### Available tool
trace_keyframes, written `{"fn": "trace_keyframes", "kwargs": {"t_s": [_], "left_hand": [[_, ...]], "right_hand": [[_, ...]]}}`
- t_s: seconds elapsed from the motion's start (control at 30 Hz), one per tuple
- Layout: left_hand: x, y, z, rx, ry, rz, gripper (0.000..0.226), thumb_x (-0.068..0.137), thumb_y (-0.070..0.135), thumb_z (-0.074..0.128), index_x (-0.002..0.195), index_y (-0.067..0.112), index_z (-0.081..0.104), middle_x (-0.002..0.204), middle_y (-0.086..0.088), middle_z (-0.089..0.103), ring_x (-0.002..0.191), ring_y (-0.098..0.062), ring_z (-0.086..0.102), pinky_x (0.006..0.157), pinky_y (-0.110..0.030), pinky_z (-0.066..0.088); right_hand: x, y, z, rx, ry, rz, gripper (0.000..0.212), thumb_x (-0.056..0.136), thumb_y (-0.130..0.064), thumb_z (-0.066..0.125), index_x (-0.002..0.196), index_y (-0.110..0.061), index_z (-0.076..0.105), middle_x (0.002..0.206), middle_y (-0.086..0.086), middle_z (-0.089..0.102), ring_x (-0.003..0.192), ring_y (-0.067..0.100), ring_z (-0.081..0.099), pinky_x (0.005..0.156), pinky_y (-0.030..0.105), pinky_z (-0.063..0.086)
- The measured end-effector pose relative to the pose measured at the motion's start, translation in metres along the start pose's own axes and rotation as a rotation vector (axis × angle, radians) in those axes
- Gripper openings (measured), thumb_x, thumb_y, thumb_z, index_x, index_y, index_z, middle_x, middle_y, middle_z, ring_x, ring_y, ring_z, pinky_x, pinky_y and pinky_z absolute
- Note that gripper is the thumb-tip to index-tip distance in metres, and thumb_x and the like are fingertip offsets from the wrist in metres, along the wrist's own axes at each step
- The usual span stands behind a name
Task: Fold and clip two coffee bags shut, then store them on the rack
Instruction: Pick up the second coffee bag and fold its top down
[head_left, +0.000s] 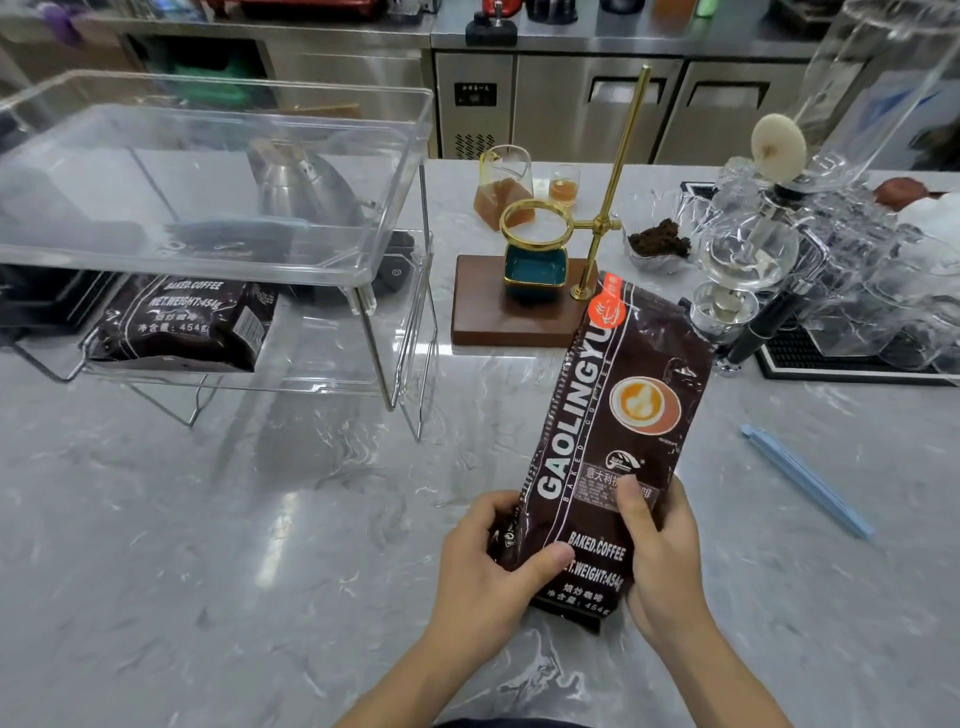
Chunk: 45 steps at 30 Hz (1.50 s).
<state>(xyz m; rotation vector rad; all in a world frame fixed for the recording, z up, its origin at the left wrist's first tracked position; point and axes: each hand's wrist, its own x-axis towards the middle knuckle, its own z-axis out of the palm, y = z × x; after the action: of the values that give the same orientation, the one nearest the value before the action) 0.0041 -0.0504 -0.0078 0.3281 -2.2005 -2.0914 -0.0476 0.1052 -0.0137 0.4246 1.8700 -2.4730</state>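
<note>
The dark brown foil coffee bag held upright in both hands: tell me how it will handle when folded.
The dark brown foil coffee bag looks crinkly, so it probably creases readily. Its upper part appears flat, likely floppy. The glossy film may be slippery in both hands, left and right.

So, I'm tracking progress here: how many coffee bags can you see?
2. One coffee bag is held upright over the counter by both hands, left hand and right hand. The other bag lies on the clear rack's lower shelf. None else visible.
</note>
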Motion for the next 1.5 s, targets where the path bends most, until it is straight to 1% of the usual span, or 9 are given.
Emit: {"fn": "trace_keyframes", "kwargs": {"t_s": [0.17,0.27,0.7,0.9,1.2,1.3,1.37,1.47,1.5], "left_hand": [[-0.001,0.007,-0.006,-0.066,-0.059,0.024,0.067,0.063,0.042,0.091,0.121,0.039,0.058,0.120,0.014,0.068,0.108,-0.011,0.069,0.086,-0.018,0.054],[-0.005,0.013,-0.011,-0.023,-0.069,0.070,0.051,0.073,0.035,0.084,0.118,0.045,0.060,0.118,0.017,0.070,0.104,-0.011,0.071,0.084,-0.018,0.055],[-0.009,0.035,-0.002,-0.088,0.047,0.081,0.032,0.069,0.036,0.081,0.101,0.037,0.076,0.105,0.013,0.076,0.094,-0.013,0.074,0.078,-0.024,0.059],[-0.010,0.035,0.003,-0.179,0.108,0.028,0.029,0.066,0.031,0.081,0.095,0.028,0.079,0.098,0.004,0.080,0.089,-0.017,0.076,0.080,-0.047,0.062],[-0.008,0.032,0.003,-0.172,0.108,0.046,0.029,0.076,0.012,0.075,0.082,0.040,0.079,0.102,0.015,0.078,0.092,-0.012,0.076,0.070,-0.020,0.059],[-0.005,0.025,-0.003,-0.129,0.071,0.026,0.038,0.081,-0.002,0.073,0.069,0.034,0.073,0.107,0.011,0.078,0.095,-0.020,0.076,0.075,-0.028,0.060],[-0.001,0.020,-0.011,-0.133,0.020,-0.024,0.046,0.080,-0.013,0.074,0.060,0.027,0.066,0.107,0.005,0.079,0.096,-0.029,0.075,0.076,-0.034,0.061],[0.008,0.021,-0.026,-0.118,-0.109,-0.020,0.021,0.069,0.012,0.082,0.074,0.021,0.063,0.109,-0.001,0.078,0.099,-0.029,0.074,0.082,-0.038,0.059],[0.011,0.024,-0.029,-0.101,-0.157,-0.001,0.029,0.068,0.021,0.083,0.087,0.019,0.061,0.111,-0.002,0.076,0.101,-0.026,0.073,0.089,-0.039,0.057]], "right_hand": [[0.002,-0.017,0.000,0.125,0.067,-0.091,0.047,0.076,-0.047,0.078,0.114,-0.025,0.065,0.109,0.006,0.077,0.097,0.027,0.074,0.076,0.043,0.061],[0.007,-0.028,-0.005,0.187,0.072,-0.100,0.030,0.085,-0.035,0.067,0.113,-0.025,0.064,0.107,0.003,0.078,0.092,0.022,0.076,0.068,0.035,0.062],[-0.004,-0.038,0.006,0.217,0.044,-0.146,0.033,0.092,-0.030,0.059,0.124,-0.020,0.061,0.117,0.007,0.073,0.102,0.025,0.072,0.077,0.037,0.062],[-0.009,-0.039,0.009,0.248,0.046,-0.181,0.041,0.088,-0.031,0.063,0.127,-0.017,0.058,0.123,0.010,0.069,0.106,0.025,0.070,0.081,0.038,0.061],[-0.010,-0.038,0.006,0.139,0.052,-0.270,0.031,0.083,-0.043,0.073,0.111,-0.031,0.066,0.108,-0.004,0.075,0.097,0.018,0.073,0.077,0.036,0.061],[-0.013,-0.040,0.005,0.037,0.028,-0.302,0.048,0.076,-0.052,0.079,0.115,-0.031,0.061,0.107,-0.005,0.075,0.097,0.015,0.072,0.078,0.032,0.061],[-0.016,-0.042,0.004,-0.019,-0.016,-0.337,0.045,0.079,-0.042,0.077,0.117,-0.027,0.059,0.104,-0.006,0.075,0.093,0.011,0.072,0.074,0.025,0.060],[-0.017,-0.043,0.001,-0.031,-0.087,-0.351,0.039,0.079,-0.027,0.072,0.115,-0.024,0.057,0.103,-0.004,0.074,0.091,0.012,0.072,0.074,0.024,0.059],[-0.018,-0.045,0.001,-0.024,-0.113,-0.351,0.038,0.079,-0.024,0.071,0.115,-0.024,0.057,0.103,-0.002,0.074,0.092,0.013,0.072,0.074,0.025,0.059]]}}
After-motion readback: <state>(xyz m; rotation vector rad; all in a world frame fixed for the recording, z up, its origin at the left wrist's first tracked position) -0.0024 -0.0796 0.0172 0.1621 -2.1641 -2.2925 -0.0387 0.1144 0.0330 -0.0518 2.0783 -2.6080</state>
